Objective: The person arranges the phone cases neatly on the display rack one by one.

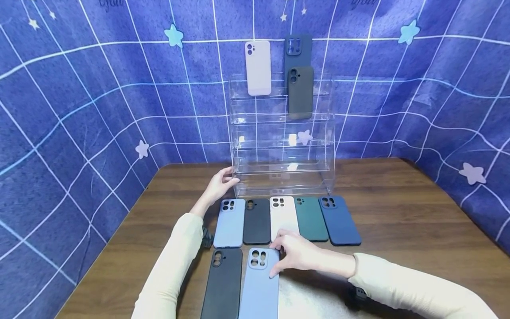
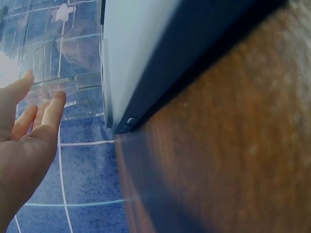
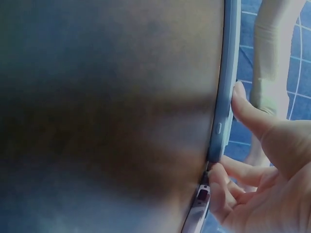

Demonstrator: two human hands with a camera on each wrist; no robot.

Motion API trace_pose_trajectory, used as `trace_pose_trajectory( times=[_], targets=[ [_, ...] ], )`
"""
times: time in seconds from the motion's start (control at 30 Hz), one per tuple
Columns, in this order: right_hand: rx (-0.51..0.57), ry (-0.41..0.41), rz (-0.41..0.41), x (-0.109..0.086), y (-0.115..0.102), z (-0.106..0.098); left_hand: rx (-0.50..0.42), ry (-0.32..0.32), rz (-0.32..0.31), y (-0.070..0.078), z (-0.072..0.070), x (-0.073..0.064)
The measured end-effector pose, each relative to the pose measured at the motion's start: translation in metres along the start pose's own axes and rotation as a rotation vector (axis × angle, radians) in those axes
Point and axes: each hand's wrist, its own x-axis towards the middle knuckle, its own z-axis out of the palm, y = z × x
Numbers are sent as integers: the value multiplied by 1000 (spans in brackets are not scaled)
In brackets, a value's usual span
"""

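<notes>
My right hand (image 1: 296,250) pinches the upper right corner of a light blue phone case (image 1: 259,292). The thumb lies over its back and the other fingers curl at the top edge. In the right wrist view that case (image 3: 226,102) shows edge-on, low over the wood. My left hand (image 1: 217,186) reaches to a clear tiered display stand (image 1: 280,167), loosely extended fingers against its lower left side. A black phone case (image 1: 221,283) lies left of the light blue one. A white phone case (image 1: 283,219) lies just beyond my right fingertips.
Before the stand, the row also has another light blue case (image 1: 229,223), a black case (image 1: 256,223), a green case (image 1: 311,221) and a navy case (image 1: 340,223). A pale pink case (image 1: 259,71), a blue case (image 1: 292,57) and a dark grey case (image 1: 300,95) stand on the stand's upper tiers.
</notes>
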Motion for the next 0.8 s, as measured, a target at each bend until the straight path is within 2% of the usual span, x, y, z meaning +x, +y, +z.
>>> trace_pose_trajectory(
  times=[0.23, 0.33, 0.8],
  targets=[
    [-51, 102, -43, 3, 0, -3, 4, 0, -9, 2, 1, 3],
    [-86, 119, -60, 3, 1, -4, 7, 5, -9, 1, 1, 4],
    [-11, -14, 64, -3, 3, -1, 12, 7, -19, 0, 1, 0]
  ],
)
